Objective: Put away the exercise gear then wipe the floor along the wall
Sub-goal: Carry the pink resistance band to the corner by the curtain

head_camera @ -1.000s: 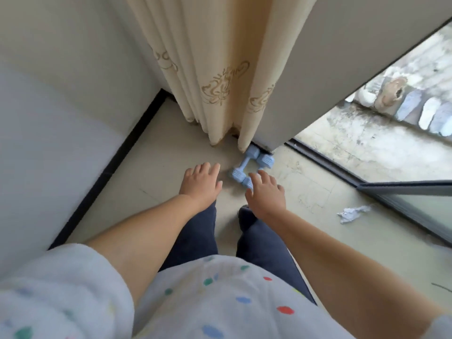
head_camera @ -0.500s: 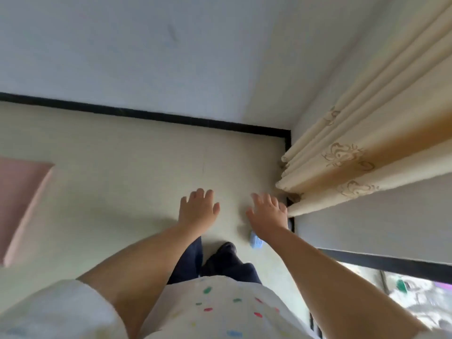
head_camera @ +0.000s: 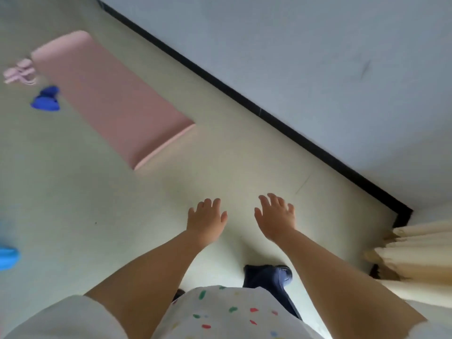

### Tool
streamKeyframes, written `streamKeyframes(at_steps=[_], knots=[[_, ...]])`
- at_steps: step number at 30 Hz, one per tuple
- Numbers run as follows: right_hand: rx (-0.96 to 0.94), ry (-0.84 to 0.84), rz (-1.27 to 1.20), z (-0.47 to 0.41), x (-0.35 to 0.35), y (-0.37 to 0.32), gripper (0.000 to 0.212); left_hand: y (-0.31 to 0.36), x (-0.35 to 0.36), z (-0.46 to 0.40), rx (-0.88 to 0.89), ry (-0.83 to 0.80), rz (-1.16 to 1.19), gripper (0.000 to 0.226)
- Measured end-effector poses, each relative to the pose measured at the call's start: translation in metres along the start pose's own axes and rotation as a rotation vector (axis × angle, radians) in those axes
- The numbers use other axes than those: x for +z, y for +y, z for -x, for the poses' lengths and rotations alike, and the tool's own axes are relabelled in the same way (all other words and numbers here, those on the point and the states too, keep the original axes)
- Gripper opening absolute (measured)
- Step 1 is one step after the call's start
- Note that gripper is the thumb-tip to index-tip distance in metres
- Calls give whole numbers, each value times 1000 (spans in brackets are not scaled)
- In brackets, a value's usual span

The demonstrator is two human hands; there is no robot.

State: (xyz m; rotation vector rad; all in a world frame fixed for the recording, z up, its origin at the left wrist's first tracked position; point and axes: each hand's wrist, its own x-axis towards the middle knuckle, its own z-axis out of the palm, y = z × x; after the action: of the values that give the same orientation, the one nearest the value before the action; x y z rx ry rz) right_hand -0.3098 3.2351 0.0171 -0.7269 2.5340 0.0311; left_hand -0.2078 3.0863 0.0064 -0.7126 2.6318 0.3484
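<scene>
A pink exercise mat [head_camera: 110, 99] lies flat on the pale floor at the upper left, running alongside the wall. Pale pink dumbbells [head_camera: 20, 70] sit by its far corner, blurred. A dark blue object [head_camera: 46, 99] lies just beside the mat's left edge. My left hand [head_camera: 206, 220] and my right hand [head_camera: 275, 216] hang in front of me over bare floor, fingers spread and holding nothing. Both are well short of the mat. The light blue dumbbells are out of view.
A white wall with a black baseboard [head_camera: 244, 99] runs diagonally from top centre to the right. A cream curtain [head_camera: 415, 255] hangs at the right edge. A bright blue thing [head_camera: 8, 258] shows at the left edge. My dark shoe [head_camera: 271, 275] stands below my hands.
The view has swung left, away from the curtain corner and the light blue dumbbells, bringing the pink mat and pink dumbbells into sight. Both hands stay empty with fingers spread.
</scene>
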Motion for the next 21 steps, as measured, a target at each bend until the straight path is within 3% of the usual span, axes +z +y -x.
streamKeyframes(at_steps=[10, 14, 21], knots=[[-490, -105, 96, 19, 54, -311, 49, -288, -8, 124, -510, 28, 151, 46], [-635, -101, 195, 6, 55, -382, 50, -345, -2, 139, -663, 21, 221, 45], [-729, -116, 313, -55, 39, -451, 49, -400, -17, 86, -680, 12, 241, 47]])
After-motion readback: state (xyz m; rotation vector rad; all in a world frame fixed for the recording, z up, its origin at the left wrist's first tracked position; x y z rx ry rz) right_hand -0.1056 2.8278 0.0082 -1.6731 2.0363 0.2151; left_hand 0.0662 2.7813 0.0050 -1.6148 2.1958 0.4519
